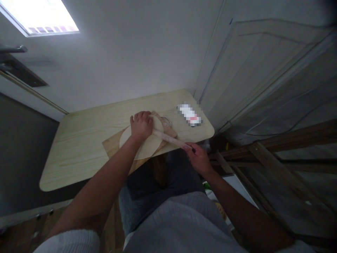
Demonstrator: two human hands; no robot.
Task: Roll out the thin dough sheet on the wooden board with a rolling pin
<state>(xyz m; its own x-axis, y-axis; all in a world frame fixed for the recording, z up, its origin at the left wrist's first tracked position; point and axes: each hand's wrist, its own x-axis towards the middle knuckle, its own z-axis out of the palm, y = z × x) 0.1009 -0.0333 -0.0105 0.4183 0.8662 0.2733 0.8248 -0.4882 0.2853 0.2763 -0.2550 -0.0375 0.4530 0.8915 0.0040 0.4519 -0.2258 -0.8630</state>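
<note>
A flat, round, cream-coloured sheet (155, 144), like rolled-out dough, lies on a brown wooden board (110, 143) with a metal ring (168, 121) at its far right end. Across the sheet runs a long pale stick (171, 140), slim like a rolling pin. My left hand (142, 124) is curled over the sheet at the stick's left end, which it hides. Beyond the table's front edge, my right hand (198, 157) is closed around the other end of the stick, where a small dark spot shows.
The board rests at the front of a narrow light wood table (79, 140). A blurred-out, phone-shaped object (189, 114) lies at the right. A white wall or door with a handle (15, 49) stands behind, wooden beams (279, 168) at the right. My lap is below the table edge.
</note>
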